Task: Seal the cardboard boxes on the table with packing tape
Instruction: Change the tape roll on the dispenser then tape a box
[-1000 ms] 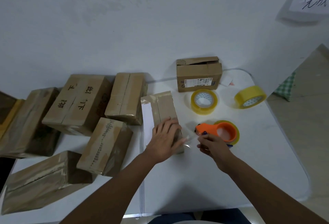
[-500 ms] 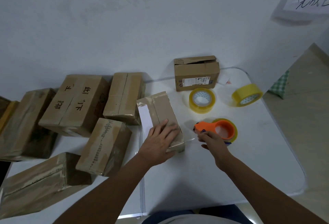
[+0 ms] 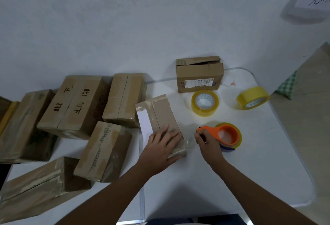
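Note:
A small cardboard box (image 3: pixel 161 114) with a white label strip lies at the table's middle. My left hand (image 3: pixel 163 146) rests flat on its near end, fingers spread, thumb against the near side. A thin strip of clear tape (image 3: pixel 189 141) runs from the box's near right corner toward the orange tape dispenser (image 3: pixel 225 133), which holds a yellowish roll. My right hand (image 3: pixel 205 141) grips the dispenser's handle end just right of the box.
Two loose tape rolls (image 3: pixel 205 102) (image 3: pixel 252 98) lie at the back right. A box with loose flaps (image 3: pixel 199 74) stands behind them. Several taped boxes (image 3: pixel 75 105) crowd the left half of the white table (image 3: pixel 259 171). The table's right edge borders the floor.
My left hand slid slightly toward the box's near end and settled flat. My right hand moved up against the dispenser's handle. The view shifted a little.

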A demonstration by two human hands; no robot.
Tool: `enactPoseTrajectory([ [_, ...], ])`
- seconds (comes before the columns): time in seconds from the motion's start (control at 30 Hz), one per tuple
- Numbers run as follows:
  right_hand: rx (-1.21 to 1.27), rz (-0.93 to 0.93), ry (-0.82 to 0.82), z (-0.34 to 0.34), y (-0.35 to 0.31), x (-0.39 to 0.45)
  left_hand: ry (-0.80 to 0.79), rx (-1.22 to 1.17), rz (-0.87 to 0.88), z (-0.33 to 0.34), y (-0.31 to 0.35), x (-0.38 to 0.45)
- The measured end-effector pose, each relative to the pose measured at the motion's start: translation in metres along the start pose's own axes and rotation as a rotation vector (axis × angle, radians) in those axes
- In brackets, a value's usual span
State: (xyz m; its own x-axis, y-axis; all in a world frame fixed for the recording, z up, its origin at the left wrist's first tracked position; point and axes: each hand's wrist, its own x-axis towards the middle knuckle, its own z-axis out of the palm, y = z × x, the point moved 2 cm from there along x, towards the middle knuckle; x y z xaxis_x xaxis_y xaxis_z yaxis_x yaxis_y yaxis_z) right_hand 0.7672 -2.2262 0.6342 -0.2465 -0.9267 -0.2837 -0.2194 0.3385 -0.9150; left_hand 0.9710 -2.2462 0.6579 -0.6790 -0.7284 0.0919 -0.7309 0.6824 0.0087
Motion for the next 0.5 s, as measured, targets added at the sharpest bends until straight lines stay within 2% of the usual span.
enactPoseTrajectory([
  [0.27,-0.146,-0.222,-0.082,0.043,0.0,0.012,-0.015,0.054,0.036,0.001,0.004,0.001],
  [0.4,-0.124,-0.143,-0.118,0.045,0.003,0.016,-0.017,0.042,0.033,0.003,0.004,0.003],
  [0.5,-0.194,-0.064,-0.165,0.048,0.009,0.019,-0.02,0.027,0.03,0.001,0.003,0.003],
])
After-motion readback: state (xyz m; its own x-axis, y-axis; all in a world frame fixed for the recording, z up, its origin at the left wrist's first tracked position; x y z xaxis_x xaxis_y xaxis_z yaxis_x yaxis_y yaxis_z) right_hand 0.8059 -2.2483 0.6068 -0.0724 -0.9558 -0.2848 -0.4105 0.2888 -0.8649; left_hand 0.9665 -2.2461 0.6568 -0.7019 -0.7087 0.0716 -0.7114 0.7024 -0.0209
